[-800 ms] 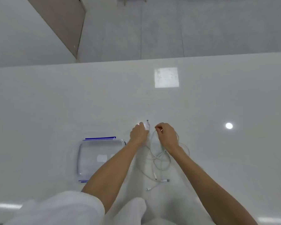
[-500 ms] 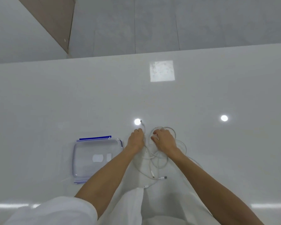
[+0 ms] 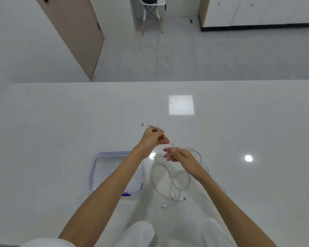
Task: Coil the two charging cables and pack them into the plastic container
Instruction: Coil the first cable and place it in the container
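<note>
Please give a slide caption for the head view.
Left hand and right hand hold one white cable above the table, near the clear container.

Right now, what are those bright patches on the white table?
Head view: the square patch and round spot look like lamps mirrored in the glossy table; the white cables barely stand out, and the wide lens tilts the door.

cables (image 3: 172,194): white, loosely looped, one end raised | container (image 3: 111,172): clear, adjacent

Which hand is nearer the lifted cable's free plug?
Left. The left hand grips the cable right beside the plug. The right hand pinches the same cable farther along, right of the plug and closer to the person.
</note>
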### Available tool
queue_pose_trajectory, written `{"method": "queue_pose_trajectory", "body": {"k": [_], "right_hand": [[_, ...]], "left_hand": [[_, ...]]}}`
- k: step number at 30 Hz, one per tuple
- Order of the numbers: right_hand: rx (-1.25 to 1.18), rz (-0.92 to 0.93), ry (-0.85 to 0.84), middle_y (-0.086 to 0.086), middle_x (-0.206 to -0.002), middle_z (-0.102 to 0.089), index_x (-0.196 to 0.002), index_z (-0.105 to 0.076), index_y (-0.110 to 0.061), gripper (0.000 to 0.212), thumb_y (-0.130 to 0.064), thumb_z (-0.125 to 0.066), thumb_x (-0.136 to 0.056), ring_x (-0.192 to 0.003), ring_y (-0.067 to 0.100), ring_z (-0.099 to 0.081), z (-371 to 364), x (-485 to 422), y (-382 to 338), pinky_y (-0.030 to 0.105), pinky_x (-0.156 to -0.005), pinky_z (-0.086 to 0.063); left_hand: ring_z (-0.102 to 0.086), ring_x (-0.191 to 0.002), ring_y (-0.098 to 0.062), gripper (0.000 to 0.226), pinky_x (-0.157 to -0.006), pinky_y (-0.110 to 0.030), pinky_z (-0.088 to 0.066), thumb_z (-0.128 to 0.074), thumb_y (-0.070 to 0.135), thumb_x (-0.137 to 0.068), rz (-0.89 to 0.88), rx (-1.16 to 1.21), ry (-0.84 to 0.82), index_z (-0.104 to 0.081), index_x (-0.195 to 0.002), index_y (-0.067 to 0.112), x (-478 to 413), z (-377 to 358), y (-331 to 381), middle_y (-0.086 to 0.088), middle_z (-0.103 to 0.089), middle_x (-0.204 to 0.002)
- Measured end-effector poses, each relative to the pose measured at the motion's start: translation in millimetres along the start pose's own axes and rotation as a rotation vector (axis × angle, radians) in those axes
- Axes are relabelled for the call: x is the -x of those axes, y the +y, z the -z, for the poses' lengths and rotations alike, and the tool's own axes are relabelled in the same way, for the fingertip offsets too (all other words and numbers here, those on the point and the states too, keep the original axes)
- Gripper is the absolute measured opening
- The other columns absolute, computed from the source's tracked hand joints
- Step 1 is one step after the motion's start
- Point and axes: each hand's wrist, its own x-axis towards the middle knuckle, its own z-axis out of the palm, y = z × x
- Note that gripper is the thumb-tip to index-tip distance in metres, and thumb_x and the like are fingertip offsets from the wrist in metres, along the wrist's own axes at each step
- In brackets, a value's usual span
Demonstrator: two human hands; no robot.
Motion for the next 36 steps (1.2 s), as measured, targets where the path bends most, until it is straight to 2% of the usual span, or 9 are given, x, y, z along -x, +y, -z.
{"method": "queue_pose_trajectory", "body": {"k": [4,9,11,14,18,22,25,30,36], "right_hand": [[0.175,0.177,0.123,-0.002,-0.086,-0.075,-0.090,-0.070,-0.014,0.023,-0.016,-0.050,-0.101,-0.085,0.011,-0.069,-3.3,23.3,-13.6,0.018,-0.079,-0.052],[0.781,0.123,0.150,-0.010,-0.086,-0.070,-0.087,-0.069,-0.022,0.027,-0.022,-0.047,-0.102,-0.081,0.012,-0.060,22.6,25.5,5.9,0.025,-0.071,-0.043],[0.947,0.100,0.192,-0.003,-0.096,-0.073,-0.093,-0.072,-0.019,0.032,-0.029,-0.043,-0.104,-0.094,0.022,-0.060,23.8,27.4,-6.5,0.027,-0.074,-0.043],[1.191,0.131,0.288,-0.007,-0.113,-0.071,-0.114,-0.069,-0.025,0.036,-0.038,-0.037,-0.104,-0.111,0.026,-0.049,9.0,37.3,-57.6,0.033,-0.084,-0.040],[0.601,0.108,0.226,0.000,-0.124,-0.062,-0.115,-0.065,-0.034,0.033,-0.034,-0.034,-0.104,-0.119,0.029,-0.051,-41.9,58.9,-159.0,0.036,-0.092,-0.040],[0.118,0.333,0.141,-0.006,-0.133,-0.063,-0.130,-0.061,-0.023,0.051,-0.048,-0.025,-0.104,-0.120,0.013,-0.060,-90.5,83.9,-239.3,0.029,-0.100,-0.047],[-0.351,0.398,0.073,0.003,-0.123,-0.070,-0.126,-0.064,-0.016,0.054,-0.046,-0.024,-0.105,-0.110,0.017,-0.067,-117.6,79.5,-276.1,0.030,-0.094,-0.052],[-1.220,0.260,-0.040,0.007,-0.110,-0.073,-0.113,-0.068,-0.007,0.046,-0.037,-0.034,-0.105,-0.098,0.020,-0.071,-152.7,59.7,-300.1,0.032,-0.083,-0.058],[-1.217,0.255,-0.052,0.005,-0.101,-0.075,-0.112,-0.065,-0.008,0.043,-0.038,-0.036,-0.104,-0.084,0.017,-0.070,-175.1,51.8,-292.5,0.028,-0.070,-0.059]], "left_hand": [[-0.064,-0.064,-0.022,0.008,-0.068,-0.029,-0.058,-0.048,0.005,-0.100,-0.265,0.146,-0.012,-0.053,-0.095,0.000,54.7,20.5,70.2,-0.015,-0.059,-0.076],[-0.058,-0.065,-0.020,0.021,-0.060,-0.024,-0.052,-0.041,0.002,-0.101,-0.657,0.336,0.058,-0.053,-0.085,0.003,145.3,84.2,150.4,-0.006,-0.062,-0.069],[-0.055,-0.060,-0.019,0.011,-0.053,-0.024,-0.048,-0.042,-0.002,-0.098,-0.676,0.250,0.102,-0.052,-0.097,0.003,171.6,108.3,161.2,-0.005,-0.065,-0.070],[-0.054,-0.055,-0.015,0.044,-0.046,-0.021,-0.043,-0.039,-0.012,-0.088,-0.617,-0.223,0.288,-0.045,-0.124,0.013,184.5,120.8,140.8,-0.004,-0.071,-0.079],[-0.062,-0.082,-0.013,0.048,-0.071,-0.024,-0.050,-0.036,-0.017,-0.082,-0.680,-0.629,0.103,-0.063,-0.104,0.017,199.0,103.1,93.7,0.002,-0.069,-0.092],[-0.061,-0.079,-0.020,0.029,-0.077,-0.036,-0.055,-0.047,-0.002,-0.092,-0.667,-0.481,0.058,-0.056,-0.110,0.020,195.2,88.4,76.1,0.004,-0.064,-0.104],[-0.060,-0.072,-0.015,0.030,-0.068,-0.024,-0.055,-0.056,0.033,-0.097,-0.631,-0.421,0.012,-0.051,-0.126,0.027,199.0,86.1,87.4,0.005,-0.064,-0.108],[-0.052,-0.054,-0.006,0.021,-0.052,-0.016,-0.042,-0.057,0.025,-0.097,-0.634,-0.275,-0.126,-0.057,-0.117,0.021,212.5,108.1,107.7,-0.001,-0.072,-0.082],[-0.058,-0.067,-0.008,0.013,-0.066,-0.030,-0.051,-0.059,0.024,-0.095,-0.740,-0.697,0.058,-0.067,-0.089,0.016,194.8,178.9,98.5,0.006,-0.064,-0.076]]}}
